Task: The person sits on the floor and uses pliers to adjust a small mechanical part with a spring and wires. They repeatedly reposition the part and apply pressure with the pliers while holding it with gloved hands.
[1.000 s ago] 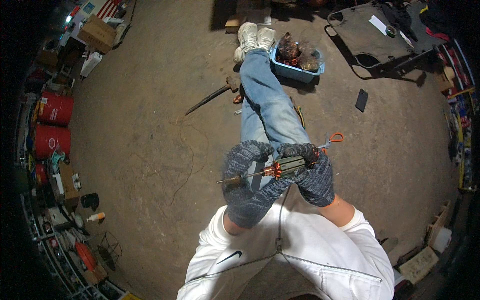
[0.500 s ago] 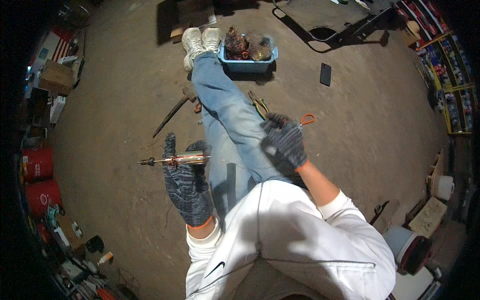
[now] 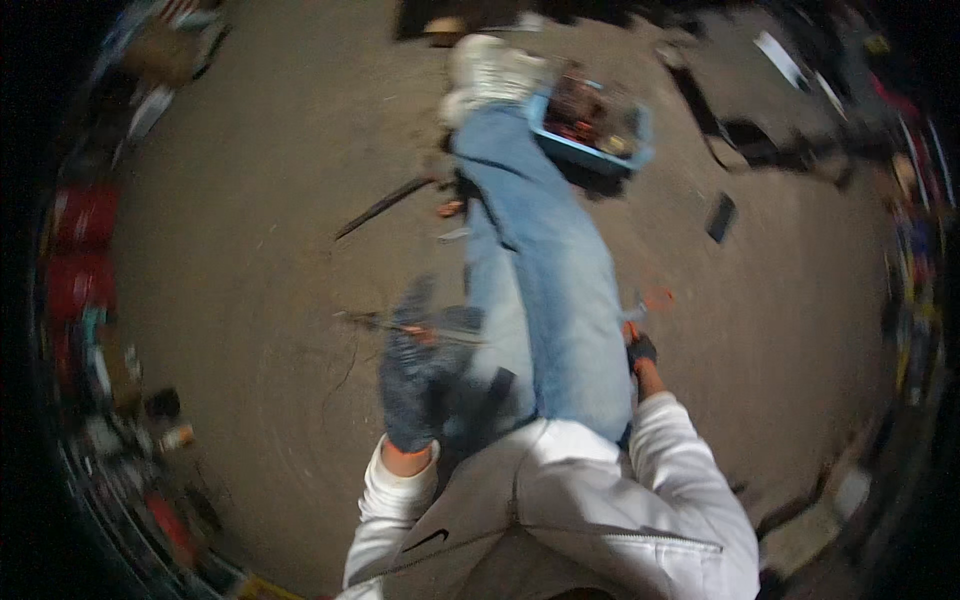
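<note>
My left hand (image 3: 410,370), in a dark grey glove, holds a motor armature (image 3: 425,333) with copper windings and a thin shaft that points left. It is level with my left thigh and smeared by motion. Low beside the right side of my legs is my gloved right hand (image 3: 642,350), its fingers blurred. It is at an orange-handled tool (image 3: 657,298) on the floor. Whether it grips that tool cannot be made out.
A blue tub (image 3: 585,155) of copper scrap stands by my shoes. A hammer (image 3: 385,207) and a copper piece (image 3: 450,209) lie left of my jeans. A dark phone (image 3: 720,218) is on the floor at right. Red drums (image 3: 82,285) stand far left.
The view has turned, shifting the floor items right and downward. My right hand has gone from above my thigh down to the floor beside my leg. My left hand keeps the armature.
</note>
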{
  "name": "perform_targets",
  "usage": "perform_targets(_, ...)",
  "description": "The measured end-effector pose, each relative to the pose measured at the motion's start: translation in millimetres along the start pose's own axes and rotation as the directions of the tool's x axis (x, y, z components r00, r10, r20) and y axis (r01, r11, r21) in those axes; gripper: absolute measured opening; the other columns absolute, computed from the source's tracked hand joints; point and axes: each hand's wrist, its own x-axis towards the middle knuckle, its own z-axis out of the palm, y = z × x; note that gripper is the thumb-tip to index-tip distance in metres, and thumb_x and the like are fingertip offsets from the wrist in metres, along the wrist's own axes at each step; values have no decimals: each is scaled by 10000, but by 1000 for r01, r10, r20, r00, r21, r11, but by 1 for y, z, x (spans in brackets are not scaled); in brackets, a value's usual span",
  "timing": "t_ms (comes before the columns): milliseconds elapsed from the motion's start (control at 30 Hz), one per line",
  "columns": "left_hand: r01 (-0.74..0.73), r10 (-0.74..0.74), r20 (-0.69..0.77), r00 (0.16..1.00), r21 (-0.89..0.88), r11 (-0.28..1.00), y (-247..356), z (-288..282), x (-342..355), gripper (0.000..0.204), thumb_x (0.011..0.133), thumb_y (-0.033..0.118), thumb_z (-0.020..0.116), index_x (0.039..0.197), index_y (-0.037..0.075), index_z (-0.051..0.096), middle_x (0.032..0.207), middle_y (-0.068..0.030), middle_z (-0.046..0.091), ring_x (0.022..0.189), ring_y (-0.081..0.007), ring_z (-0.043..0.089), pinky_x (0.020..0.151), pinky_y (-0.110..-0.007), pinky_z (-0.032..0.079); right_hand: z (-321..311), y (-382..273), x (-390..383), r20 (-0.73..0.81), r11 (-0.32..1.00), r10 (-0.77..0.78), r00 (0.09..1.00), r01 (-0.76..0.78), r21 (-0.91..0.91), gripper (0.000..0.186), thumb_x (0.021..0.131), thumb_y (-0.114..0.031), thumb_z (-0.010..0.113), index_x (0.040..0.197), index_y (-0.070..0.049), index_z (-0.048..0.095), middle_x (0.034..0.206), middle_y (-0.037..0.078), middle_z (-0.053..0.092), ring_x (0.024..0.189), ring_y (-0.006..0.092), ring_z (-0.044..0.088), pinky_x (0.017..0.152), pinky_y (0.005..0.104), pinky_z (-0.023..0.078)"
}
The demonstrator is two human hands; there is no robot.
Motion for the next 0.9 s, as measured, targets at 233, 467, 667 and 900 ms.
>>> perform_targets(233,107,-116,-76,990,-112,988,-22,4,61,391,758,43,604,1135,6,510,1093,-159,567,925,-234,583,835,-310,435,18,-11,53,143,964,203,969,-172,-201,479,794,-454,453,1144,-133,514,1017,195,582,954,338,560,766,401,461)
perform_targets(467,-65,63,-14,998,-193,979,-33,6,96,558,834,53,537,1319,-3,268,1107,-152,554,968,-184,553,844,-295,445,32,-38,69,64,966,154,986,-136,-218,401,807,-402,452,1044,-94,549,955,192,597,892,340,576,731,417,470)
perform_targets(667,-178,210,-54,976,355,918,-21,13,94,468,753,19,618,1178,1,423,1153,-162,532,989,-261,563,851,-313,429,32,-45,64,-36,981,73,997,-79,-176,353,819,-358,450,958,-61,580,903,189,610,839,343,590,700,431,477)
perform_targets(900,-273,257,98,962,224,936,14,16,69,503,789,-53,507,1270,-1,370,1262,-168,453,1114,-251,485,920,-297,385,-2,-25,59,-481,942,-335,810,287,-172,331,833,-306,448,858,-22,615,842,185,624,777,346,606,665,447,485)
